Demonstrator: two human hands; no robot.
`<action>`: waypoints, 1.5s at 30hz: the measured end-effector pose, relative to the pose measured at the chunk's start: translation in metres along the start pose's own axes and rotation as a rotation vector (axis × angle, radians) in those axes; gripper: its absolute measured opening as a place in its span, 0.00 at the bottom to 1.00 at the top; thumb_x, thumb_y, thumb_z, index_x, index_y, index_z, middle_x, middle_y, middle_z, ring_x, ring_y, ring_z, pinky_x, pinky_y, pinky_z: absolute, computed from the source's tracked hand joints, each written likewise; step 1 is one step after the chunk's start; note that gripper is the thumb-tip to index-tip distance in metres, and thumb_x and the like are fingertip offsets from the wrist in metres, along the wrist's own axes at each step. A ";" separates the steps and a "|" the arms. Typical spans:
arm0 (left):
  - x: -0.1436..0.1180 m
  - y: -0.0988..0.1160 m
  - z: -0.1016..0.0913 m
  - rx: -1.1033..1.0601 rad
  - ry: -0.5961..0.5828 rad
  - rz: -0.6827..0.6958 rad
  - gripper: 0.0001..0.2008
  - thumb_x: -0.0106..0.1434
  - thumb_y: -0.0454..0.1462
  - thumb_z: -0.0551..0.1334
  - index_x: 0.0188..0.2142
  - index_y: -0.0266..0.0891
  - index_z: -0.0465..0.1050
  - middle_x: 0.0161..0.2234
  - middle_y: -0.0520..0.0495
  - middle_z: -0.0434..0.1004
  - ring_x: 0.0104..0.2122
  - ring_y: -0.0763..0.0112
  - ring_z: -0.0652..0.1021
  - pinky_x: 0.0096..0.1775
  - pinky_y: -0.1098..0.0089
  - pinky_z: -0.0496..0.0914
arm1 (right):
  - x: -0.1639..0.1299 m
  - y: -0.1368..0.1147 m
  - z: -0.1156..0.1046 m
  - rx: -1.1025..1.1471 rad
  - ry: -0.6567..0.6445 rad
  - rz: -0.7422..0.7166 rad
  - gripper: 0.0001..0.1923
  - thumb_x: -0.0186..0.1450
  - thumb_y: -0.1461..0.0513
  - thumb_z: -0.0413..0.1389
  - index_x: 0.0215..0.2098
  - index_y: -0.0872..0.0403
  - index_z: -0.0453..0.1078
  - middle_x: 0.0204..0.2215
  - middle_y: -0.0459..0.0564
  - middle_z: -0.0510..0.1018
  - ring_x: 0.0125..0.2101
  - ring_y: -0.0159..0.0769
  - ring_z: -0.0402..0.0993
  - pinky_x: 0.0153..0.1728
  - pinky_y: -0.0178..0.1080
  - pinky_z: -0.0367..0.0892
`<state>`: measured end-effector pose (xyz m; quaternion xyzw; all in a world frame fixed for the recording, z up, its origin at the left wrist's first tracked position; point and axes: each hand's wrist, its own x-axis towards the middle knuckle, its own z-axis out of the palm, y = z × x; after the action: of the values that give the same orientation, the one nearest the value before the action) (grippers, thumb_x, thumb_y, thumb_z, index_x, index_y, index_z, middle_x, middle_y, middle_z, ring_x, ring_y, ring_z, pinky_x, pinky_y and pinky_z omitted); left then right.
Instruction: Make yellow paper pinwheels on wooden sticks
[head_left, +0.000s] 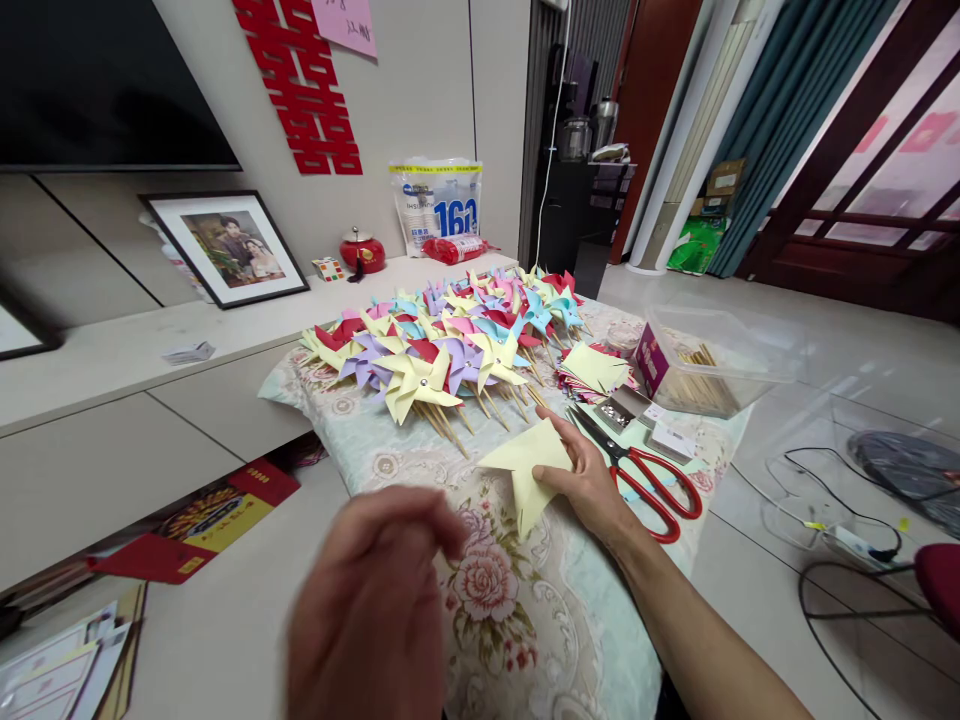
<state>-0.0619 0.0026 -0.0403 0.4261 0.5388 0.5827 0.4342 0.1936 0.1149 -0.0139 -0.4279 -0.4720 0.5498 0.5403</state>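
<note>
My right hand [581, 470] grips a pale yellow paper piece [529, 465] with cut slits and pointed flaps, thumb on top. Close to the camera, my left hand [375, 600] is raised over the near left of the table; its fingers look bent but are smeared by motion. Beyond both hands lie many finished paper pinwheels [420, 384] in yellow, purple, red, pink and blue on thin sticks. Red-handled scissors [637, 465] rest beside my right wrist. Behind them are a stack of cut paper [596, 368] and a small open box of metal fasteners [622, 408].
A floral cloth covers the table [487, 585]. At its right edge stands a clear plastic tub [720, 365] with wooden sticks. A low cabinet [97, 400] on the left carries a framed photo [225, 245], a red jar [363, 253] and a plastic bag [439, 205]. Cables lie on the floor.
</note>
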 end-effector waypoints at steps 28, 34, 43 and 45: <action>0.072 0.024 0.139 -0.241 -0.144 -0.403 0.06 0.48 0.37 0.68 0.23 0.38 0.73 0.17 0.54 0.74 0.19 0.69 0.74 0.25 0.70 0.68 | 0.000 0.009 -0.004 -0.234 0.084 -0.211 0.32 0.60 0.60 0.62 0.62 0.50 0.64 0.47 0.52 0.76 0.45 0.44 0.74 0.45 0.45 0.70; 0.080 0.028 0.140 -0.386 -0.113 -0.401 0.07 0.46 0.38 0.67 0.23 0.38 0.72 0.18 0.54 0.73 0.19 0.72 0.72 0.27 0.71 0.68 | -0.006 0.003 -0.004 -0.759 0.110 -0.750 0.14 0.62 0.65 0.58 0.46 0.49 0.71 0.44 0.53 0.73 0.47 0.48 0.69 0.49 0.53 0.63; 0.084 0.021 0.138 -0.443 -0.084 -0.370 0.09 0.46 0.36 0.67 0.19 0.40 0.67 0.19 0.57 0.69 0.21 0.75 0.68 0.27 0.73 0.66 | -0.011 0.002 0.004 -1.068 -0.188 -0.804 0.16 0.54 0.73 0.54 0.39 0.52 0.70 0.47 0.53 0.71 0.52 0.52 0.61 0.49 0.55 0.57; 0.084 0.017 0.137 -0.441 -0.083 -0.364 0.09 0.47 0.37 0.67 0.20 0.39 0.67 0.19 0.56 0.69 0.21 0.76 0.68 0.26 0.73 0.65 | -0.012 0.000 0.006 -1.085 -0.198 -0.799 0.13 0.57 0.72 0.55 0.38 0.52 0.70 0.46 0.53 0.72 0.51 0.52 0.62 0.47 0.54 0.57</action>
<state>0.0478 0.1180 -0.0133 0.2412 0.4484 0.5805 0.6355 0.1883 0.1025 -0.0137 -0.3789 -0.8499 0.0303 0.3650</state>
